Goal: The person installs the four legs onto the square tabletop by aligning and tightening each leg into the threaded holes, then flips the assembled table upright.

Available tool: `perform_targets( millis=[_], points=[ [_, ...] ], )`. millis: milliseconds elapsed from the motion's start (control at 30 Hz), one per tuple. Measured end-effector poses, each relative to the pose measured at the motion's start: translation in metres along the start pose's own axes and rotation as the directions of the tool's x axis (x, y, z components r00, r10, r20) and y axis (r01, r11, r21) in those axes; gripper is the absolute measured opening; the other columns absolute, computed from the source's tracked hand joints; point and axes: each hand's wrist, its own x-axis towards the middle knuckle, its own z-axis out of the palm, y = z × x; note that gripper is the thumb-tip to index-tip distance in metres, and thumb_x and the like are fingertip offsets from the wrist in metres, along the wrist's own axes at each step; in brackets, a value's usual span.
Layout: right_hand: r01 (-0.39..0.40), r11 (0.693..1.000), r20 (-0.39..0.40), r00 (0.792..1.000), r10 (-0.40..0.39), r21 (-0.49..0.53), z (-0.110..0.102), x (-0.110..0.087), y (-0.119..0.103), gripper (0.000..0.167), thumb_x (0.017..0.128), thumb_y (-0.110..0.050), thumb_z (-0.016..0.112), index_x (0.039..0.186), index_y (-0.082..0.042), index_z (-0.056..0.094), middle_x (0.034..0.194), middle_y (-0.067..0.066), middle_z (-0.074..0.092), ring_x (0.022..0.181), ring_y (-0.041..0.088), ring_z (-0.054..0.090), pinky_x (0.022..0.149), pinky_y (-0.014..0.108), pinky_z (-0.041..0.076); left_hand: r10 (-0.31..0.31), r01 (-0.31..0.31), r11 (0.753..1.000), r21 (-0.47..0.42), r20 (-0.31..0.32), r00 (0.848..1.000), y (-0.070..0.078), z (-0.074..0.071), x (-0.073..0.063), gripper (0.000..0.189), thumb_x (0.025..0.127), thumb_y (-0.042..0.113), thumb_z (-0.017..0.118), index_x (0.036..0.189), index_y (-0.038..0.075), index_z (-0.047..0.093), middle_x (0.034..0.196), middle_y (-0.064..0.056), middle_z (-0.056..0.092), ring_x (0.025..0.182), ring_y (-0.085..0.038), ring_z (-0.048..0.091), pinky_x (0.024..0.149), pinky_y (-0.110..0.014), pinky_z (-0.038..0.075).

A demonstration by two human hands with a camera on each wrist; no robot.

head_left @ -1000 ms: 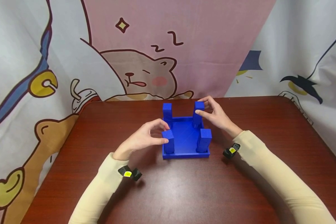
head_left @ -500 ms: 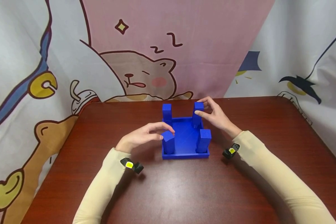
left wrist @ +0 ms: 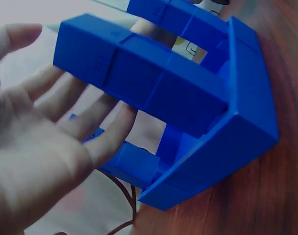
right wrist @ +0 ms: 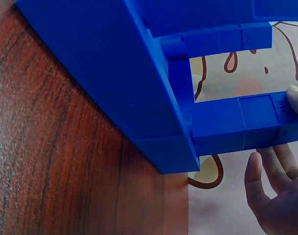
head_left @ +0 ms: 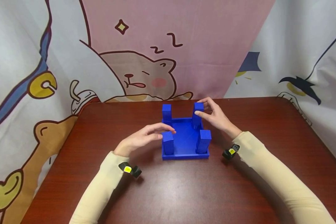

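Note:
A square blue tray (head_left: 186,156) with a low rim sits on the table, and a tall blue block post stands at each corner. My left hand (head_left: 140,137) is at the front left post (head_left: 168,146), fingers extended behind it. In the left wrist view its thumb stands away from that post (left wrist: 139,68), while the fingers lie along the far side. My right hand (head_left: 217,117) holds the back right post (head_left: 197,119) near its top, thumb on one face and fingers opposite. The right wrist view shows the thumb against this post (right wrist: 237,117), which looks stacked from segments.
The other two posts are the back left post (head_left: 166,112) and the front right post (head_left: 203,142). All this rests on a brown wooden table (head_left: 184,189). Behind the table hangs a printed cloth (head_left: 212,40) with cartoon animals.
The left thumb and fingers have loosened from the front left post, the fingers now reaching past its top. That post has turned slightly. My right hand has kept its hold.

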Motion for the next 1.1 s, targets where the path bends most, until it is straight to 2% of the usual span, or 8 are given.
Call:
perform_targets(
  millis=[100,267,367,467,567,667,933,1100],
  points=[
    [0.001,1.000,0.002,1.000,-0.001,-0.001,0.001,0.001,0.001,0.036,0.089,0.001,0.066,0.120,0.008,0.050,0.098,0.022,0.061,0.091,0.034,0.059,0.070,0.025,0.049,-0.032,0.039,0.998,0.056,-0.116,0.993,0.006,0.007,-0.006,0.034,0.095,0.004,0.057,0.129,0.001,0.055,0.129,-0.012,0.058,0.121,-0.025,0.053,0.101,-0.045,0.040],
    [0.001,1.000,0.000,1.000,-0.001,-0.002,-0.001,0.000,0.001,0.037,0.089,0.000,0.067,0.121,0.008,0.050,0.098,0.022,0.061,0.091,0.034,0.060,0.070,0.023,0.049,-0.029,0.060,0.994,0.089,-0.311,0.950,0.013,0.023,-0.010,0.036,0.086,0.000,0.070,0.120,-0.002,0.059,0.119,-0.014,0.062,0.107,-0.028,0.061,0.094,-0.047,0.046],
    [0.000,1.000,-0.003,1.000,0.000,0.002,-0.001,0.000,0.001,0.037,0.089,0.000,0.067,0.120,0.008,0.050,0.097,0.022,0.061,0.090,0.034,0.060,0.069,0.023,0.049,0.013,0.039,0.991,0.125,-0.386,0.922,0.014,0.029,-0.010,0.034,0.081,-0.002,0.074,0.113,-0.003,0.061,0.112,-0.013,0.064,0.100,-0.027,0.063,0.090,-0.050,0.048],
    [-0.002,1.000,0.000,1.000,0.002,0.003,-0.001,0.000,0.001,0.037,0.089,0.000,0.067,0.120,0.008,0.050,0.097,0.022,0.060,0.091,0.034,0.060,0.070,0.024,0.049,0.043,0.021,0.989,0.146,-0.418,0.907,0.013,0.032,-0.010,0.032,0.080,-0.003,0.075,0.109,-0.002,0.062,0.108,-0.012,0.064,0.096,-0.028,0.063,0.087,-0.053,0.047],
    [-0.004,1.000,0.006,1.000,0.004,0.002,0.000,0.001,0.001,0.037,0.089,0.000,0.066,0.121,0.007,0.050,0.098,0.021,0.060,0.091,0.034,0.060,0.071,0.024,0.049,0.049,0.009,0.991,0.137,-0.415,0.909,0.011,0.033,-0.010,0.031,0.081,-0.004,0.073,0.109,-0.003,0.062,0.108,-0.013,0.064,0.096,-0.029,0.063,0.087,-0.054,0.047],
    [-0.005,1.000,0.009,1.000,0.005,0.001,0.000,0.001,0.001,0.037,0.089,0.000,0.066,0.121,0.007,0.050,0.098,0.021,0.060,0.092,0.034,0.059,0.071,0.025,0.048,0.048,-0.005,0.994,0.111,-0.392,0.919,0.008,0.032,-0.010,0.029,0.083,-0.006,0.070,0.111,-0.004,0.062,0.110,-0.015,0.063,0.097,-0.030,0.062,0.088,-0.053,0.047],
    [-0.003,1.000,0.007,1.000,0.003,0.011,0.000,0.001,0.001,0.036,0.089,0.001,0.066,0.121,0.007,0.050,0.097,0.021,0.060,0.092,0.033,0.058,0.071,0.024,0.047,0.051,-0.046,0.999,0.026,-0.312,0.949,-0.002,0.025,-0.007,0.031,0.086,-0.009,0.064,0.116,-0.007,0.060,0.114,-0.016,0.062,0.104,-0.027,0.061,0.089,-0.036,0.050],
    [0.000,1.000,0.007,1.000,0.000,0.012,0.000,0.001,0.000,0.036,0.089,0.001,0.066,0.120,0.008,0.050,0.097,0.021,0.060,0.092,0.033,0.058,0.071,0.023,0.047,0.096,-0.074,0.993,0.088,-0.280,0.955,-0.009,0.018,-0.005,0.031,0.083,-0.010,0.067,0.114,-0.008,0.062,0.110,-0.016,0.066,0.105,-0.025,0.063,0.092,-0.036,0.048]
  ],
)
